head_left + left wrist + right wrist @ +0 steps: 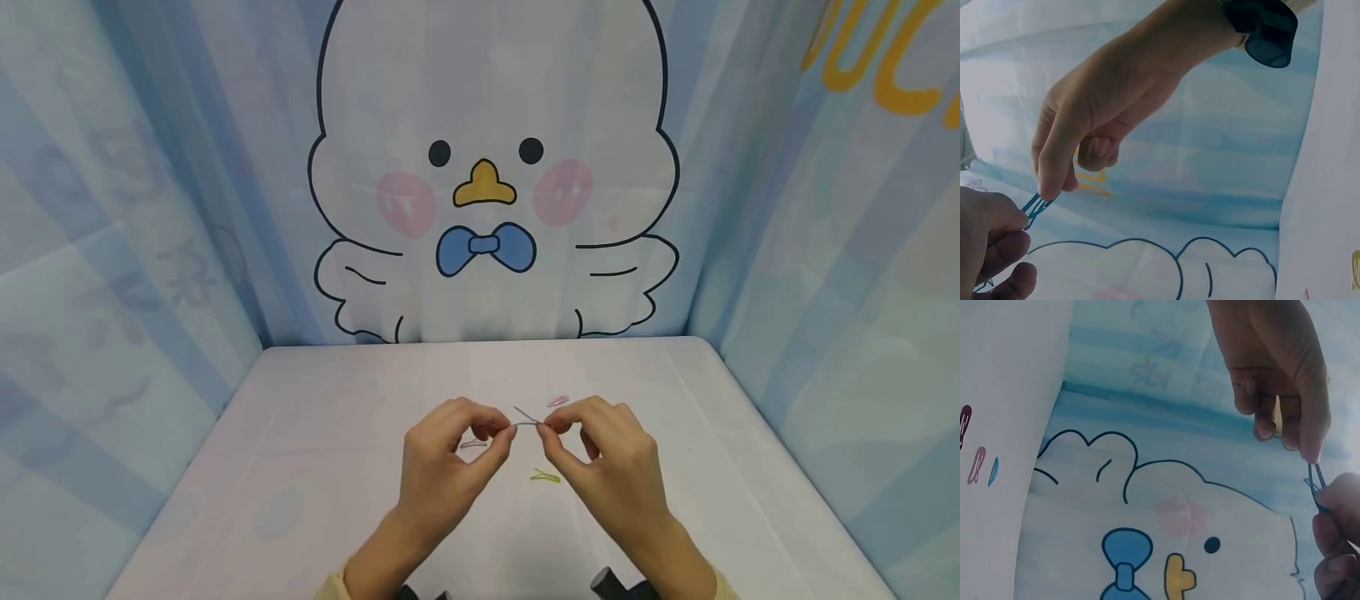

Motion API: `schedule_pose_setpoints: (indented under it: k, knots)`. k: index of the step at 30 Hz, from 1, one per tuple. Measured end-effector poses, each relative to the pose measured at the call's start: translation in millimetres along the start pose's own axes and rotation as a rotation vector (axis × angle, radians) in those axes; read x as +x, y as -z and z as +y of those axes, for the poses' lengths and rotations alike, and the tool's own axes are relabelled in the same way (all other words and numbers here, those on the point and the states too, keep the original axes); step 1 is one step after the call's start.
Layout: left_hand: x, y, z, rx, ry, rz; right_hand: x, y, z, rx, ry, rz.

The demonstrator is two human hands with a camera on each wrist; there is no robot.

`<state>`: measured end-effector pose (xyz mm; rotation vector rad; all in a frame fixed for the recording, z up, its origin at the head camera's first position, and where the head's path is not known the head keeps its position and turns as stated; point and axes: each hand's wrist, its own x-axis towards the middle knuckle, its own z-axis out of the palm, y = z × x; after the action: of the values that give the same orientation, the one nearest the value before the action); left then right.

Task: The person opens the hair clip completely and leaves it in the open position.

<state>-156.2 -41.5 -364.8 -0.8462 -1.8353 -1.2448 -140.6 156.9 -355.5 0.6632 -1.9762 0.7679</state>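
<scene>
My left hand (452, 457) and right hand (609, 457) meet over the middle of the white table. Between their thumbs and fingertips they pinch a thin blue snap hair clip (527, 417), one hand at each end. Its arms stand apart in a narrow V. In the left wrist view the hair clip (1036, 208) spans the short gap between both hands. The right wrist view shows its blue prongs (1315, 478) running down from the left fingertips to the right ones, where part is hidden.
Near the hands lie a pink hair clip (558, 401), a yellow-green one (545, 476) and a pale one (473, 444) partly behind the left hand. Dark red (965, 425) and blue (993, 472) clips show in the right wrist view. Printed curtains (480, 292) stand around the table (315, 467).
</scene>
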Motion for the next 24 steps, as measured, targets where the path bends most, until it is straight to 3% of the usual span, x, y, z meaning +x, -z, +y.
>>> schedule_pose_setpoints:
  k: [5, 11, 20, 24]
  knots:
    - [-4.1, -3.9, -12.3, 0.066, 0.014, -0.017, -3, -4, 7, -0.037, -0.033, -0.065]
    - [-10.7, -8.2, -25.2, 0.124, 0.056, -0.036, -7, -12, 17, -0.098, 0.001, -0.071]
    - [-21.4, -9.4, -46.8, 0.218, 0.083, -0.057, -16, -20, 35, -0.147, -0.036, -0.118]
    - [-25.1, -10.3, -60.4, 0.273, 0.128, -0.081, -21, -25, 44, -0.182, -0.06, -0.14]
